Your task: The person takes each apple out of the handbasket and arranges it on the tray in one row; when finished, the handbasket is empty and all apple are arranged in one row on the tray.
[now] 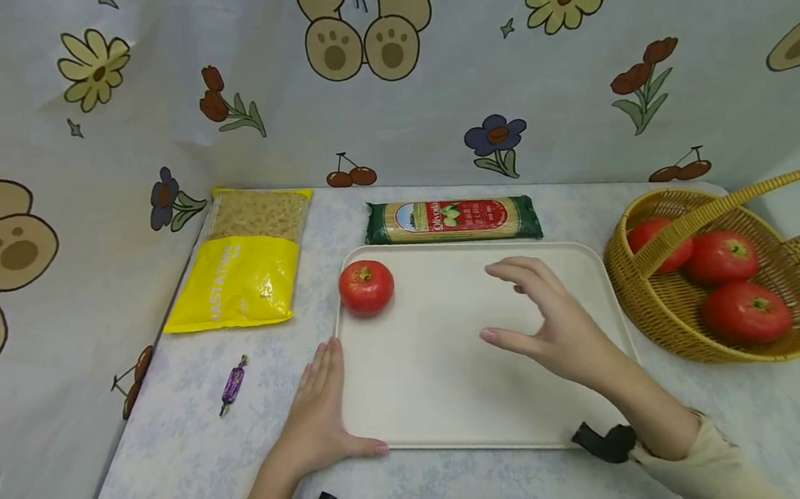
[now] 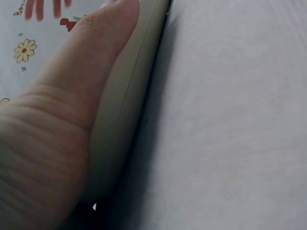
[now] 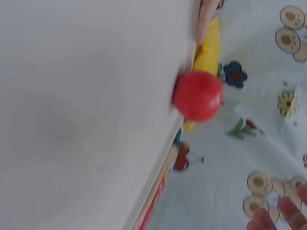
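Note:
A white rectangular tray [image 1: 441,374] lies on the table with one red tomato [image 1: 367,288] in its far left corner. My left hand [image 1: 322,414] rests against the tray's near left corner, fingers straight along the left side and thumb at the front edge. In the left wrist view the thumb [image 2: 91,57] lies along the tray's rim [image 2: 127,96]. Over the right half of the tray hovers my right hand [image 1: 555,327], thumb and fingers spread apart with nothing between them. The right wrist view shows the tomato [image 3: 198,96] across the tray from that hand.
To the right stands a wicker basket [image 1: 668,328] with a tall handle, holding 3 tomatoes [image 1: 748,312]. Behind the tray lies a green-ended spaghetti pack [image 1: 453,221]. A yellow pasta bag [image 1: 243,272] and a purple-wrapped candy [image 1: 234,384] are at left. A patterned cloth hangs behind.

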{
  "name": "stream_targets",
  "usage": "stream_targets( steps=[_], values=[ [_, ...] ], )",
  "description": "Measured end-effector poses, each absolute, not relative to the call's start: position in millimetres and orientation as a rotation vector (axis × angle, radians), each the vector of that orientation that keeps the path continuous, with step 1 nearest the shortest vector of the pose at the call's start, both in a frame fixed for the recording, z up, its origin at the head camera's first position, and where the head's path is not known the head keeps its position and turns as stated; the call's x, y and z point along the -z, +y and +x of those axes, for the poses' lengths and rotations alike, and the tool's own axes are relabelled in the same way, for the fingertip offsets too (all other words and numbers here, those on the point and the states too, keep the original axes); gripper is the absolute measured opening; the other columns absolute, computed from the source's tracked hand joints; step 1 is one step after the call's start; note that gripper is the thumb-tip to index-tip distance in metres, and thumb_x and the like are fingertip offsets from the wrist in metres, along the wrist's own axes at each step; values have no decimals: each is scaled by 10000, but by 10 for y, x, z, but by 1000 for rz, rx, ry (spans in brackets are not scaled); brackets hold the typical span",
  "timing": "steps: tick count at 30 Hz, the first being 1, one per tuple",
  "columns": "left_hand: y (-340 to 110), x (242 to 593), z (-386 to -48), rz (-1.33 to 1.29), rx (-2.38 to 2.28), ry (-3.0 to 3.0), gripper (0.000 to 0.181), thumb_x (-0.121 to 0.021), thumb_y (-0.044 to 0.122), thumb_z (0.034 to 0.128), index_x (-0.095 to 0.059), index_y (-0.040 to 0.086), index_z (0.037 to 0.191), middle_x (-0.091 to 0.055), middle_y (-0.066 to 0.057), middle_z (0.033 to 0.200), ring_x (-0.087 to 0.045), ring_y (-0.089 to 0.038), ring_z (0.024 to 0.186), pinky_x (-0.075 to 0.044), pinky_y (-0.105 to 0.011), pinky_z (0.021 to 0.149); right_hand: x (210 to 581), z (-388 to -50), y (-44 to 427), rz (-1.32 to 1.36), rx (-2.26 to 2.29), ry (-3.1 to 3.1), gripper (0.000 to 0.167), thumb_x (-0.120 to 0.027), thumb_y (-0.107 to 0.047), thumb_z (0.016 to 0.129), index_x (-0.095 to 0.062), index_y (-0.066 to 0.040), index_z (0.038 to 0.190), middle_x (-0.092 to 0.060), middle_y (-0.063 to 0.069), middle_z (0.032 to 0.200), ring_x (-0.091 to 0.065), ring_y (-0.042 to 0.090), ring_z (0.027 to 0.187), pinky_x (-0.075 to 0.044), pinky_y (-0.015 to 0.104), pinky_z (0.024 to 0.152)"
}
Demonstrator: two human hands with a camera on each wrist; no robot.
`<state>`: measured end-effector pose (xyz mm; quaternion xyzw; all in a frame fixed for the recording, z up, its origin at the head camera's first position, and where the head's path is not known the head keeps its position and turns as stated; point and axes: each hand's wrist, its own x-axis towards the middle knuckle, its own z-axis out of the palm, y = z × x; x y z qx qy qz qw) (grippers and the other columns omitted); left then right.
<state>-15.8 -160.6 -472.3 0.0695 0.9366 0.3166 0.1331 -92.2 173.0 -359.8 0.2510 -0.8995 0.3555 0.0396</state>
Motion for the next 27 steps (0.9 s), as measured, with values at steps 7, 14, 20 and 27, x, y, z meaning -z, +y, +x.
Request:
stream_targets(
  steps=[7,14,20,27],
  values=[
    [-1609,4723,-159,208,-918,2715,1649,-832,790,422,95,80,1586,114,-110,1673,83,-288,1558,-7,-536,1260,3584,-651,2514,732,-981,-2523,721,-936,-78,607,-637,-12,1259,-602,90,1259,-471,-6,1197,-379,53,1008],
    [-1608,4718,-160,192,-919,2706,1646,-831,789,424,97,86,1587,112,-114,1673,81,-303,1557,2,-542,1257,3632,-564,3281,456,-886,-2427,667,-822,-410,797,-641,74,1219,-569,-90,1325,-416,-42,1271,-307,47,1025],
    [-1608,4719,-160,183,-920,2696,1643,-846,772,429,102,94,1587,109,-98,1676,81,-286,1558,-1,-533,1261,3752,-633,3896,-86,-672,-2680,679,-819,-99,801,-520,9,1401,-434,282,1435,-349,321,1388,-235,126,1113],
    [-1608,4702,-159,197,-913,2704,1636,-851,760,439,100,82,1586,115,-110,1674,82,-295,1557,0,-538,1259,3927,-791,4362,-112,-566,-2833,781,-817,-168,820,-412,87,1436,-362,386,1413,-236,532,1387,-192,757,1114]
  ],
)
